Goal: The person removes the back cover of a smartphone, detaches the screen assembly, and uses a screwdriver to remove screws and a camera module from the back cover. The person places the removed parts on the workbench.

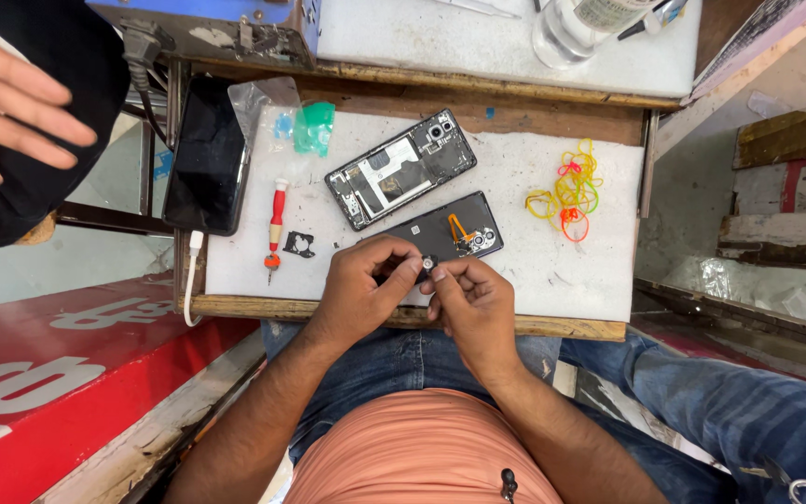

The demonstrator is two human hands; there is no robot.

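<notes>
My left hand (366, 280) and my right hand (468, 299) meet at the near edge of a white work mat (534, 187). Together their fingertips pinch a small round silver part (428, 265). Just beyond the fingers lies a dark phone back cover (445, 231) with an orange flex strip and camera rings. An opened phone body (401, 170) with its boards exposed rests further back, tilted.
A red-handled screwdriver (276, 224) and a small black bracket (298, 245) lie at the mat's left. A black phone (205, 154) on a white cable lies left of the mat. Coloured rubber bands (569, 191) sit right. Another person's hand (6, 98) reaches in at top left.
</notes>
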